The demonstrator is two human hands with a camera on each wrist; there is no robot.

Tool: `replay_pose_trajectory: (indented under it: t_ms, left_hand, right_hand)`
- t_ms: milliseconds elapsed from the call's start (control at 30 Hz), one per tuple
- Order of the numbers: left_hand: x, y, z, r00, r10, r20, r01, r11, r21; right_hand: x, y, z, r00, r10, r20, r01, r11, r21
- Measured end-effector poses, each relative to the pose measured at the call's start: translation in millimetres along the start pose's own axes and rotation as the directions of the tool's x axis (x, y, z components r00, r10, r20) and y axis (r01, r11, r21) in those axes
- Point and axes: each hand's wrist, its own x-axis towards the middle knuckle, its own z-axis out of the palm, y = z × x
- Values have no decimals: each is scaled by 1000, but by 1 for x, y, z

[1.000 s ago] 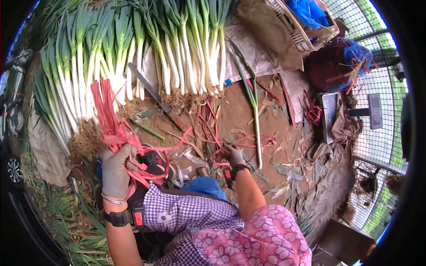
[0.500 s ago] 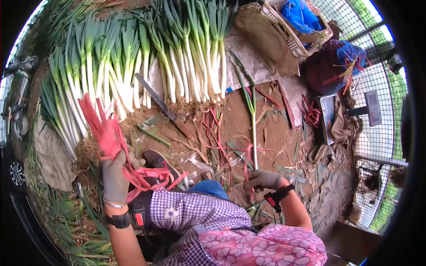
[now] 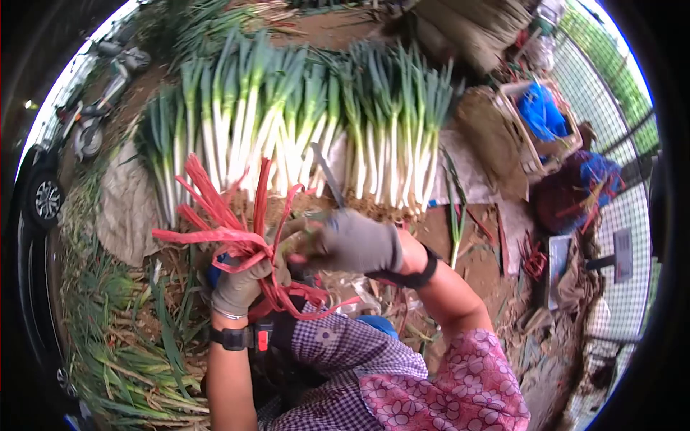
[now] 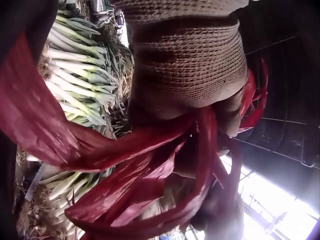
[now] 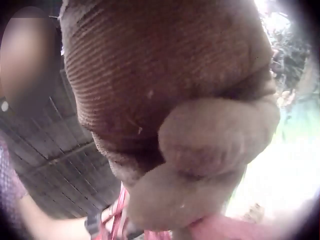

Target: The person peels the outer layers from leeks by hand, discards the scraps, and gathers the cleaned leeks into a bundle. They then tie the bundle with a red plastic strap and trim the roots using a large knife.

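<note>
My gloved left hand (image 3: 238, 289) grips a bunch of red plastic strips (image 3: 228, 237), whose ends fan out above it and loop down below. In the left wrist view, flat red strips (image 4: 125, 145) come out from under the glove. My gloved right hand (image 3: 359, 243) is close beside the bunch on its right, blurred in the head view. Its fingers (image 5: 200, 135) are curled in the right wrist view, with a pinkish-red strip (image 5: 225, 229) at their tips. Just beyond the hands, long green onions (image 3: 248, 136) lie in rows, roots toward me.
A long knife blade (image 3: 328, 174) sticks up behind my right hand, between the onion rows. One loose green onion (image 3: 456, 226) lies on the soil at the right. Farther right are a crate (image 3: 514, 108) with blue plastic, a dark red sack (image 3: 560, 201) and a scale (image 3: 558, 269).
My right hand reached down to the soil, drew right with a red strip, then came up left to the bunch in my left hand. The head view has shifted.
</note>
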Motion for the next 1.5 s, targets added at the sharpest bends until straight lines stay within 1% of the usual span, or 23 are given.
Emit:
replay_pose_trajectory:
  t_ms: [100,133,233,267,333,400,533,633,700,733,867,900,1000,1033,1100,1133,1200,1233,1267,1300,1333,1400,1500]
  left_hand:
    - [-12,3,-16,993,98,-67,-100,995,-27]
    - [-14,4,-23,982,167,-91,-172,983,-56]
    - [-21,10,-37,968,221,-118,-233,968,-96]
    - [-23,10,-42,964,224,-143,-243,961,-130]
    - [-23,12,-57,945,257,-204,-283,953,-111]
    - [-27,19,-71,854,355,-380,-396,918,-33]
    - [-42,33,-92,790,331,-516,-356,933,53]
    - [-38,26,-110,797,363,-483,-358,928,107]
    - [-35,23,-107,833,354,-425,-316,935,161]
    - [-30,25,-103,836,355,-419,-341,933,111]
    - [-31,27,-101,881,365,-302,-424,892,-157]
    - [-31,25,-103,876,377,-299,-455,852,-258]
    - [-35,27,-105,900,363,-241,-430,829,-357]
    - [-38,30,-100,867,367,-336,-466,836,-289]
    - [-48,27,-110,845,323,-426,-395,914,-90]
    - [-50,30,-107,811,321,-490,-326,942,79]
    - [-52,29,-111,774,331,-541,-333,938,97]
    - [-55,28,-117,779,303,-548,-331,942,49]
    - [-59,26,-124,784,275,-557,-329,944,3]
    - [-62,23,-130,752,275,-598,-286,955,79]
    - [-64,16,-139,734,259,-628,-297,954,46]
    - [-67,7,-148,682,246,-688,-320,947,22]
    - [-68,-4,-160,659,198,-725,-307,952,-19]
  right_hand:
    - [66,-7,-19,997,76,28,-81,896,436]
    - [80,-7,-17,998,47,38,-59,897,439]
    - [112,-11,-9,953,205,222,-298,522,799]
    - [121,-7,-1,955,189,229,-295,522,800]
    - [138,2,14,968,197,155,-202,243,949]
    - [148,8,19,966,194,170,-215,242,946]
    - [170,16,32,967,177,186,-207,107,973]
    - [185,18,43,975,133,179,-182,11,983]
    - [193,13,52,973,178,147,-170,120,978]
    - [197,11,55,970,222,102,-154,231,961]
    - [197,10,64,973,199,117,-179,330,927]
    - [198,13,72,985,167,36,-102,400,911]
    - [196,25,86,982,162,-103,35,376,926]
    - [188,28,75,944,327,41,-146,305,941]
    - [166,51,74,901,410,140,-272,284,920]
    - [150,72,91,867,459,196,-323,216,922]
    - [107,123,135,728,671,142,-272,91,958]
    - [73,157,158,639,761,116,-348,151,925]
    - [15,231,216,571,816,-90,-497,431,753]
    - [-1,207,202,407,893,-195,-767,449,458]
    - [-43,228,224,115,971,-208,-956,165,242]
    - [-94,245,253,-171,949,-265,-985,-164,49]
    - [-141,262,285,-104,978,-183,-992,-116,-55]
